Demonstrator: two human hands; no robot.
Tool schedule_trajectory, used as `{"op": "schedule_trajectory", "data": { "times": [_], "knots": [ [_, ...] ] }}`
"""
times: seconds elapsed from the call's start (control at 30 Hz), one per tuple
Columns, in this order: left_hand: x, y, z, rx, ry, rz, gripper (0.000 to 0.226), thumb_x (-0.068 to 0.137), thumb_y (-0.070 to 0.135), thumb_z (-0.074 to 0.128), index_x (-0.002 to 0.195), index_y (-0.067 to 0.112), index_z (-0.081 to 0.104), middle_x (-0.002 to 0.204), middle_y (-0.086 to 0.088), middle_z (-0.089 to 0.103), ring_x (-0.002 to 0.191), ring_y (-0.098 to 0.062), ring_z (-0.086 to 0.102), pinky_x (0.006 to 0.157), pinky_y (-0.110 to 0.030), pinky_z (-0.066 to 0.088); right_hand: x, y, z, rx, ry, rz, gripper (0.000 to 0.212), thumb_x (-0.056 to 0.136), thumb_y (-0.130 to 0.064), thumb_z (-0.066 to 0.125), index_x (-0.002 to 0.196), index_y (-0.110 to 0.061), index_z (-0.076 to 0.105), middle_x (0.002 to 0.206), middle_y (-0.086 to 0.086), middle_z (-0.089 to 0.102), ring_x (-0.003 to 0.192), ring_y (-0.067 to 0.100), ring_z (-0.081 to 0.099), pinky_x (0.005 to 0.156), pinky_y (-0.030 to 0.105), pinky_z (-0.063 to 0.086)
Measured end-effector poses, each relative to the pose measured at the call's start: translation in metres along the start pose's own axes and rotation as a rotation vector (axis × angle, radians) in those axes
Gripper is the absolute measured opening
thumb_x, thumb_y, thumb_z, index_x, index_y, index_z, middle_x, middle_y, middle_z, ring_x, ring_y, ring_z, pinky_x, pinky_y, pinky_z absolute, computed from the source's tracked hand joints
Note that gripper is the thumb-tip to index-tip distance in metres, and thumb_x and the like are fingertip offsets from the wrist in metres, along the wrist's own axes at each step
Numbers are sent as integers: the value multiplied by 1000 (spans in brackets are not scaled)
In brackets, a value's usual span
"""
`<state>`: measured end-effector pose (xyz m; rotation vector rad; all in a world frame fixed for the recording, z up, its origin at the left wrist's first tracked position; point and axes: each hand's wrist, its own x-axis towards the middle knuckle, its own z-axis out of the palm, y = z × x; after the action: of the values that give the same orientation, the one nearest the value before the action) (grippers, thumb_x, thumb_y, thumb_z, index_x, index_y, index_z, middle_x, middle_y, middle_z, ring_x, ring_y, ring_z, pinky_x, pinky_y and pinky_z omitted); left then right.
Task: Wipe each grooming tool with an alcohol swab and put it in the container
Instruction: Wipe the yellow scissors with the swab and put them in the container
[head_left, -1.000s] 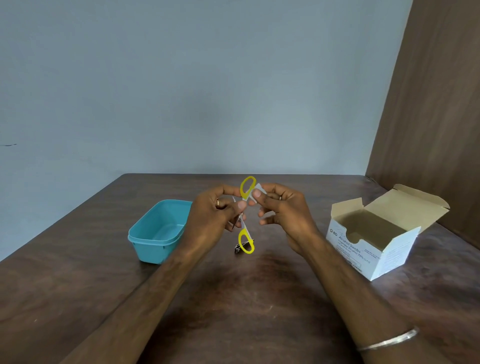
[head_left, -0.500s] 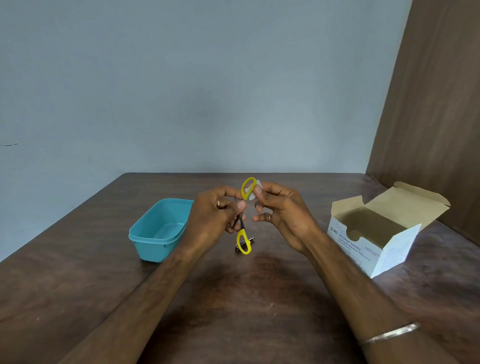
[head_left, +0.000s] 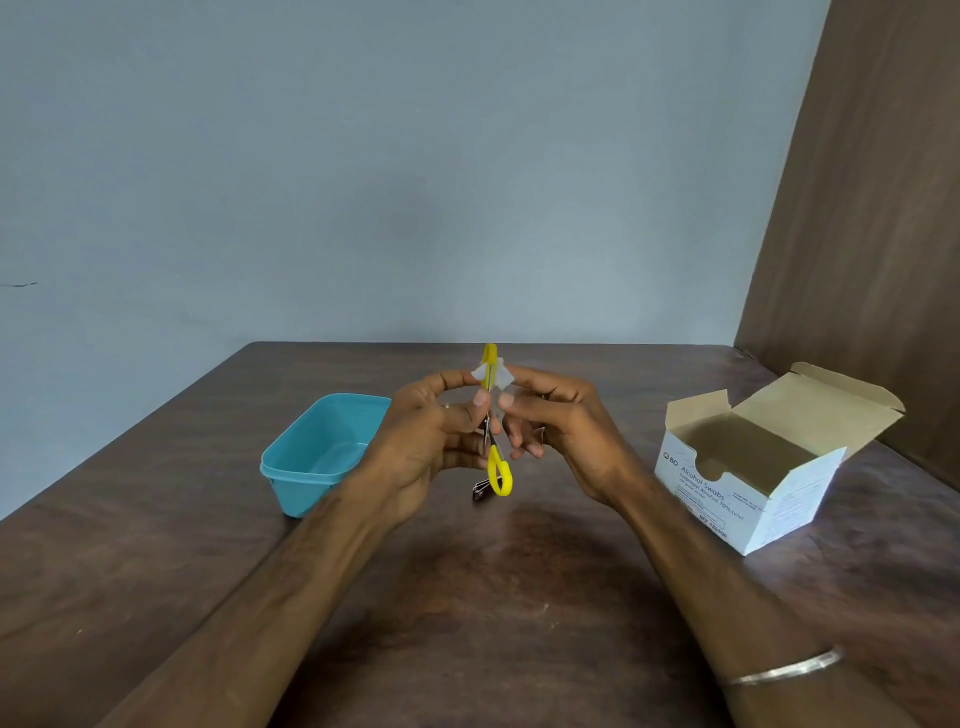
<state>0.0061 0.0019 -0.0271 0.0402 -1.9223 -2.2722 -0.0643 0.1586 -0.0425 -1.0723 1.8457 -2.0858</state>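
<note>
Head view: mid-wipe, judged from scissors (head_left: 492, 441) held upright above table (head_left: 467, 597), just right of tub (head_left: 322, 452). Left hand (head_left: 431, 441) clamped round blades; right hand (head_left: 561, 436) pinched white swab (head_left: 491, 375) against top yellow loop. Tub looked empty, so nothing stored yet. Small metal clipper (head_left: 480, 490) lay behind scissors, unwiped. Open swab box (head_left: 753, 467) well right of tub, clear of path.

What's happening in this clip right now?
A person holds small yellow-handled scissors up over the table with the left hand, while the right hand rubs a white swab on the upper handle loop. The teal container looks empty, a metal tool lies on the table, and the swab box stands open.
</note>
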Motion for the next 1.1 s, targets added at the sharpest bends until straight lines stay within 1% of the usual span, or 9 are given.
{"op": "schedule_trajectory", "data": {
  "times": [0.2,0.4,0.53,0.6,0.67,0.77,0.93,1.0,1.1],
  "knots": [
    [-2,6,0,-234,-149,-167,42,85,11,63,125,5,51,72,-9,64,50,-18,63,48,-28,55,2,5,3,-156,117,-160,44,85,1,72,91,-42,79,67,13,61,56,22,52,47,27,41],
    [-5,12,-2,-369,-205,-248,13,81,7,56,92,5,62,61,-5,62,40,-9,58,41,-21,52,8,14,2,-271,253,-228,25,78,-8,81,87,-31,76,74,-14,69,59,4,52,48,28,45],
    [-6,13,-3,-380,-221,-296,28,86,4,51,71,3,74,62,-5,63,41,-6,60,42,-19,52,5,12,2,-320,199,-277,31,84,-9,75,89,-39,76,83,-14,72,61,3,55,47,28,46],
    [-6,15,-3,-369,-205,-277,26,94,4,47,81,1,69,64,-7,66,42,-8,62,42,-21,54,4,12,2,-366,174,-278,25,89,-12,70,93,-36,76,83,-15,70,60,4,53,47,32,46],
    [-5,16,-3,-342,-160,-218,14,99,7,45,102,3,58,65,-8,68,43,-11,63,43,-23,55,4,14,1,-411,152,-255,10,93,-16,67,92,-21,75,77,-7,64,58,10,50,48,38,45],
    [0,14,-5,-275,-22,-79,28,102,12,45,129,8,50,63,-6,67,42,-14,62,43,-24,54,4,15,0,-458,172,-192,16,95,-23,66,90,-9,70,66,-2,51,57,11,44,49,41,47],
    [5,8,-5,0,358,265,38,95,13,60,132,16,50,85,-9,66,48,-20,62,47,-29,53,3,13,0,-449,199,-167,26,94,-33,65,78,-12,67,69,17,50,56,10,43,49,44,50],
    [5,4,-6,287,488,431,59,86,17,72,137,29,45,112,-1,63,66,-19,66,59,-30,55,3,10,1,-378,194,-147,29,93,-31,63,71,-12,64,60,0,46,52,6,43,49,38,50],
    [5,0,-6,622,502,608,80,78,25,80,145,38,37,135,9,45,97,-9,62,81,-24,50,2,4,2,-274,175,-105,35,98,-17,61,64,-7,57,48,-16,42,44,3,39,54,36,48]
  ]
}}
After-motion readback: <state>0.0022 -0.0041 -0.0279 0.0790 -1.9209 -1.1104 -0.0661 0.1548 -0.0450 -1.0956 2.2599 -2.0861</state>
